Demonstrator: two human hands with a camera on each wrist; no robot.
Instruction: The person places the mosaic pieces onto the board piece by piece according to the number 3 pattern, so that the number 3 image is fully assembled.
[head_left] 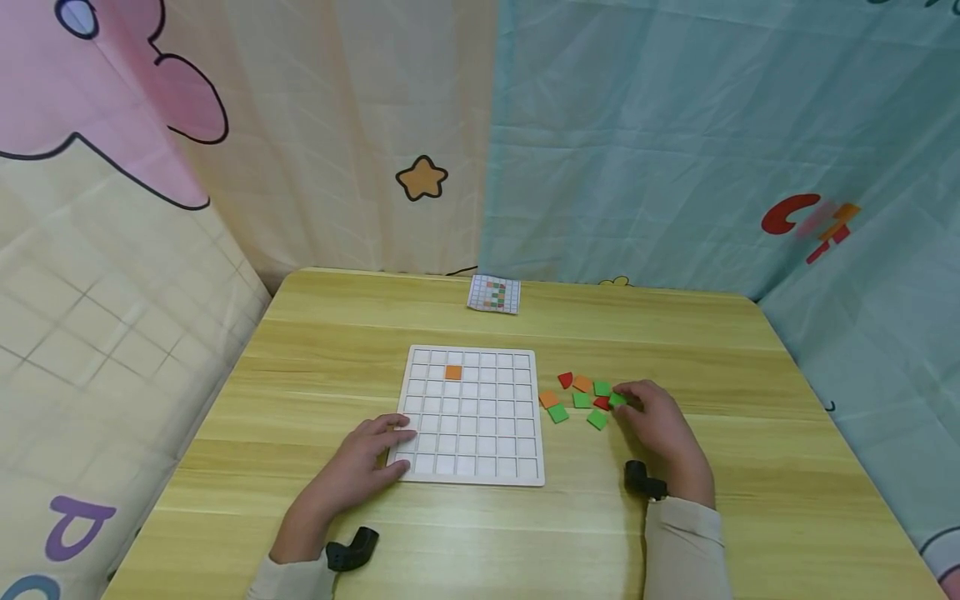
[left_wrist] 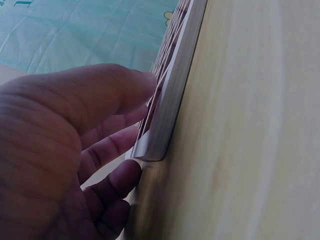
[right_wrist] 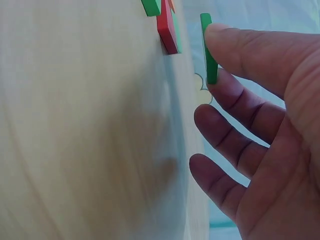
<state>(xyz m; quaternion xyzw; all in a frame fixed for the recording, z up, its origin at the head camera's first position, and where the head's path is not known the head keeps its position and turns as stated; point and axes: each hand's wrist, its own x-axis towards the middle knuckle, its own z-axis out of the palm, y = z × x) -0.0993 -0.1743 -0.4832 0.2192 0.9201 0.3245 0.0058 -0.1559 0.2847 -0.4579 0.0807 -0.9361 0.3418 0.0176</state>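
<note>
My right hand point(head_left: 663, 423) pinches a green square tile point(right_wrist: 209, 52) between thumb and fingertip, and the right wrist view shows it raised off the tabletop. Just left of that hand lies a loose group of tiles, among them a red triangular tile point(head_left: 566, 380), an orange tile point(head_left: 582, 383) and a green tile point(head_left: 557, 413). My left hand point(head_left: 356, 468) rests at the lower left edge of a white grid board point(head_left: 486, 447), fingers over the rim and thumb near its corner. One orange square tile point(head_left: 453, 372) sits in a cell near the board's top.
A small card point(head_left: 494, 295) with a coloured grid pattern lies at the table's back edge. The wooden table point(head_left: 337, 325) reaches back to printed curtains point(head_left: 637, 150). Black wrist cameras show at each forearm, the left camera point(head_left: 352, 550) and the right camera point(head_left: 643, 481).
</note>
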